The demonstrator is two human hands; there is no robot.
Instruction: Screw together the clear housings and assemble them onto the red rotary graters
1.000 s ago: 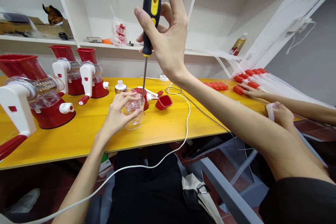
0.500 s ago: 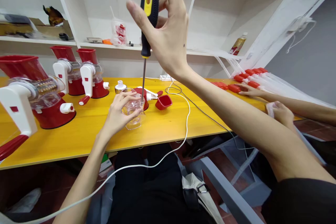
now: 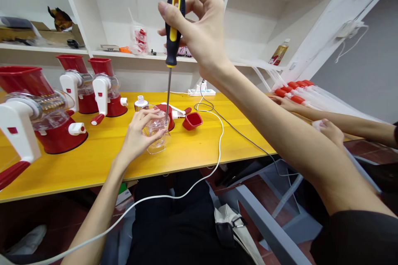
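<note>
My right hand (image 3: 199,20) grips a black and yellow screwdriver (image 3: 173,29) by its handle, fingers curled about the upper end. Its shaft points almost straight down, and the tip meets a clear plastic housing (image 3: 158,143) on the yellow table. With fingers and thumb around that housing, my left hand (image 3: 141,130) keeps hold of it from the left. Just behind stands a red base (image 3: 169,120) with a white crank ending in a red knob. A small red hopper (image 3: 192,121) lies to the right of it. Whatever the tip touches inside is too small to make out.
Red and white rotary graters (image 3: 52,120) stand on the table (image 3: 102,153) at left. A bottle (image 3: 141,102) is behind my left hand. A white cable (image 3: 217,145) crosses the table and my lap. At right, another person's hands (image 3: 331,132) are near red-ended clear bags (image 3: 297,99).
My right hand has turned on the screwdriver handle, its thumb and fingers now closer around it. The view has shifted slightly. My left hand stays on the clear housing.
</note>
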